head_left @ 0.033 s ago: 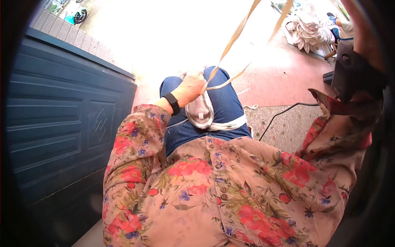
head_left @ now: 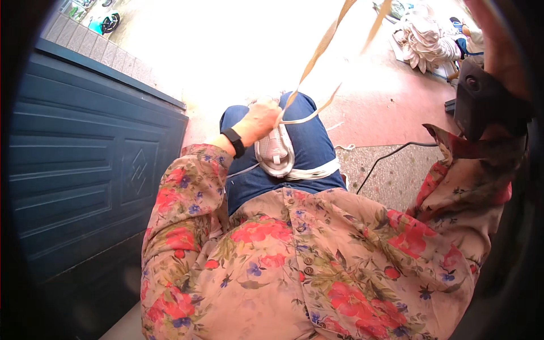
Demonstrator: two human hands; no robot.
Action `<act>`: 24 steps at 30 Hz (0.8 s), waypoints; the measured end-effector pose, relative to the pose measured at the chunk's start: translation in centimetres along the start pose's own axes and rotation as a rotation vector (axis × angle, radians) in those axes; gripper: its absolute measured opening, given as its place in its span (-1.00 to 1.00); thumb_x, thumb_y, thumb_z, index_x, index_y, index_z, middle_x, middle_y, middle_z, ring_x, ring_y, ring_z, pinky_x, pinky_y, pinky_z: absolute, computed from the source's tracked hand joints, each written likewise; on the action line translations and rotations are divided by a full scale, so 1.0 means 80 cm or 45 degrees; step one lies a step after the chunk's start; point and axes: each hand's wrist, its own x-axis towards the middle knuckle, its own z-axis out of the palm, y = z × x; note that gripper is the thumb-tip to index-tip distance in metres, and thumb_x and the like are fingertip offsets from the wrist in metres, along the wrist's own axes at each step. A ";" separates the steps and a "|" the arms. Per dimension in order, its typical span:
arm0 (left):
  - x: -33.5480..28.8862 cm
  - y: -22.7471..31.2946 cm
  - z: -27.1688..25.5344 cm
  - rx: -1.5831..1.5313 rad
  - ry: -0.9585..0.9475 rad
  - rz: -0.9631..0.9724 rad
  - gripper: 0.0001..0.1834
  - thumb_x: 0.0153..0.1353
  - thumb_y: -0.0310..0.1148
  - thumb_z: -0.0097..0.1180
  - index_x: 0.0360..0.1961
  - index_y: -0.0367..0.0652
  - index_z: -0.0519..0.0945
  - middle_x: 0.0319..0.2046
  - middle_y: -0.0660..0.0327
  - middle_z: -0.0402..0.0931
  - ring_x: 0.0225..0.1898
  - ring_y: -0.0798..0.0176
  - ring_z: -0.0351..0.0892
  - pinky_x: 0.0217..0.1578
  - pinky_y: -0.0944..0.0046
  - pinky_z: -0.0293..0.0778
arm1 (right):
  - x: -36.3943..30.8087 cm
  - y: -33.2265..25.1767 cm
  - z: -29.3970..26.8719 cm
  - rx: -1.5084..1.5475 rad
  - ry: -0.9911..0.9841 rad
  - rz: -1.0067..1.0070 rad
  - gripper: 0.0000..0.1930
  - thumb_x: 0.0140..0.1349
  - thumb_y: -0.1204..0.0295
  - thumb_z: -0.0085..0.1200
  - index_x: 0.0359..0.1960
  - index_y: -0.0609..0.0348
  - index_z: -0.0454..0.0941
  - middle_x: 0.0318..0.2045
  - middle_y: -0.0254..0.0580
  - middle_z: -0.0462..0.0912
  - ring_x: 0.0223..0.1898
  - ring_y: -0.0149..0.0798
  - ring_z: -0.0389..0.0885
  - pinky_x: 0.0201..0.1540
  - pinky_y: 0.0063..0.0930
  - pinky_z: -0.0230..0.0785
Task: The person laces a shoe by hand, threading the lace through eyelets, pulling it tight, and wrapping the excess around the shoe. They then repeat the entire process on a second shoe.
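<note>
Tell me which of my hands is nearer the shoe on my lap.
Your left hand, with the slim black wristband: it is at the shoe, whereas your right hand is raised at the picture's upper right edge.

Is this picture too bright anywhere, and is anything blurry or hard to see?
In the head view, glare whitens the ground beyond the knees; one pale strip looks blurred near the top edge; the black device on the right wrist sits dim beside the dark, curved rim; the shoe shows fairly clearly below the left hand.
</note>
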 end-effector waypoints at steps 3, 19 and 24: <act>-0.011 -0.008 0.009 -0.198 0.231 -0.250 -0.87 0.04 -0.43 -0.06 -0.50 -0.28 0.47 -0.55 -0.03 0.43 -0.42 -0.03 0.46 -0.41 0.14 0.41 | 0.003 0.022 0.031 0.008 -0.028 0.018 -0.73 0.27 0.29 -0.18 -0.30 0.27 0.44 -0.68 -0.36 0.40 -0.65 -0.47 0.40 -0.37 -0.51 0.35; -0.048 -0.030 -0.025 -0.756 0.122 -0.598 -0.77 -0.02 -0.50 0.03 -0.28 -0.32 0.45 -0.47 0.00 0.50 -0.37 0.08 0.51 -0.30 0.22 0.41 | 0.005 -0.178 -0.122 0.104 0.136 -0.470 -0.71 0.26 0.25 -0.14 -0.31 0.27 0.46 -0.67 -0.31 0.47 -0.64 -0.46 0.44 -0.49 -0.60 0.33; -0.051 -0.037 -0.042 -1.058 0.037 -0.788 -0.78 0.00 -0.48 0.01 -0.29 -0.32 0.50 -0.42 0.08 0.54 -0.39 0.36 0.49 -0.32 0.37 0.39 | -0.002 -0.233 -0.135 0.098 0.048 -0.388 -0.68 0.26 0.23 -0.14 -0.30 0.30 0.45 -0.65 -0.27 0.49 -0.63 -0.45 0.44 -0.52 -0.60 0.33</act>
